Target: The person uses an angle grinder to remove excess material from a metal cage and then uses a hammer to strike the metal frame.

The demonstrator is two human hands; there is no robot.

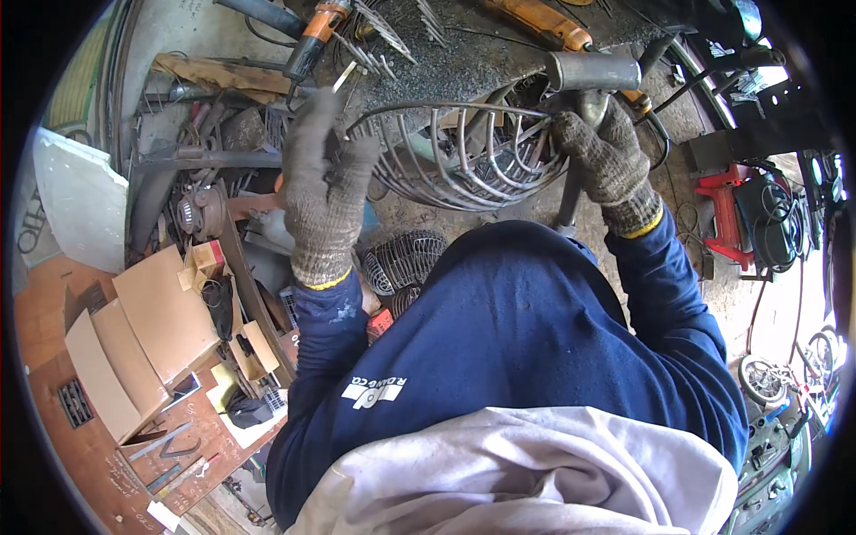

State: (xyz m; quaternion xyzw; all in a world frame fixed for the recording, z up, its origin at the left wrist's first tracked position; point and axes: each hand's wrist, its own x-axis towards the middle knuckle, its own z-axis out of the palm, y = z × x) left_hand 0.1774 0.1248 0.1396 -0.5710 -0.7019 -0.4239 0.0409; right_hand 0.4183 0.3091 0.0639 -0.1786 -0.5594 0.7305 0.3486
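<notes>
Cluttered workshop ground fills the view, with metal scrap and tools spread under a person leaning forward in a dark blue sweatshirt (526, 339) with a small white printed patch on the left chest and a pale grey garment (526, 473) bunched below it.

Nearest, at the lower left, one opened brown cardboard box (134, 343) lies flat on a reddish wooden board (80, 446); a smaller tan carton (203, 263) sits just beyond it. Two small round wire fan guards (406, 263) lie on the ground between the sleeves, one half hidden by the body. At the left edge stands a white sheet (80, 201) with dark lettering along its lower rim.

Both hands wear grey knitted gloves with yellow cuffs. The left hand (325, 192) is closed on the left rim of one large curved wire basket (464, 152), fingers curled around the wires. The right hand (606, 156) grips the basket's right rim, beside a grey metal tube (593, 71). The basket rests tilted against the edge of a dark, gritty surface (481, 58), its open side toward the person.

Farther on that surface lie loose bundles of thin rods (383, 36), too tangled to count, and two orange-handled tools (312, 40). At the far right stands one red machine (727, 218) with black cables.
</notes>
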